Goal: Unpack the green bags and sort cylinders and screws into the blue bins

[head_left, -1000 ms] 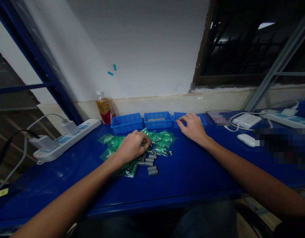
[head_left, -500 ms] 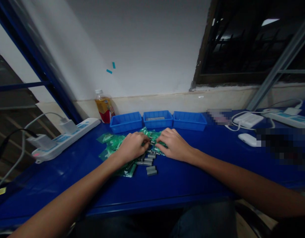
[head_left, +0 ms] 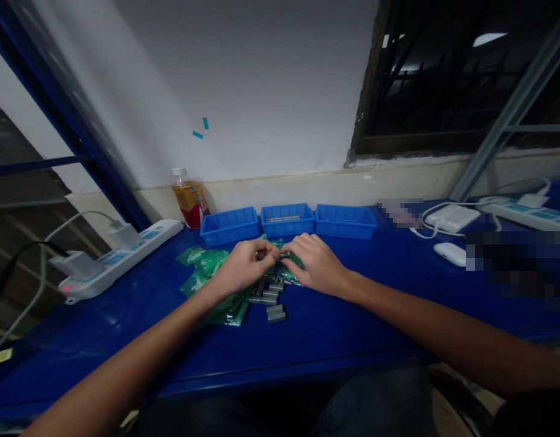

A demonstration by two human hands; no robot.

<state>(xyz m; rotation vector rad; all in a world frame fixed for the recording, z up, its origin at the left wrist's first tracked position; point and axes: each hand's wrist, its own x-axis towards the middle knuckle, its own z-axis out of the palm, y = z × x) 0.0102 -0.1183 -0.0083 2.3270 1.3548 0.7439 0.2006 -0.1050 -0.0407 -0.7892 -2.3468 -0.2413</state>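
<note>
Both my hands meet over a heap of green plastic packets (head_left: 206, 263) and small grey metal pieces (head_left: 267, 298) on the blue table (head_left: 344, 328). My left hand (head_left: 242, 267) is curled, its fingertips pinched on something small that I cannot make out. My right hand (head_left: 315, 263) is curled too, its fingertips touching the left hand's and pinching at the same spot above the heap. A few grey pieces (head_left: 275, 313) lie apart at the near edge of the heap.
Three blue trays (head_left: 229, 226) (head_left: 286, 220) (head_left: 346, 221) stand in a row behind the heap. A drink bottle (head_left: 189, 199) stands at the wall. A white power strip (head_left: 111, 260) lies at the left. White chargers and cables (head_left: 450, 218) lie at the right.
My right hand came back from the rightmost tray to the heap and now meets my left hand. The left hand has lifted slightly off the pile.
</note>
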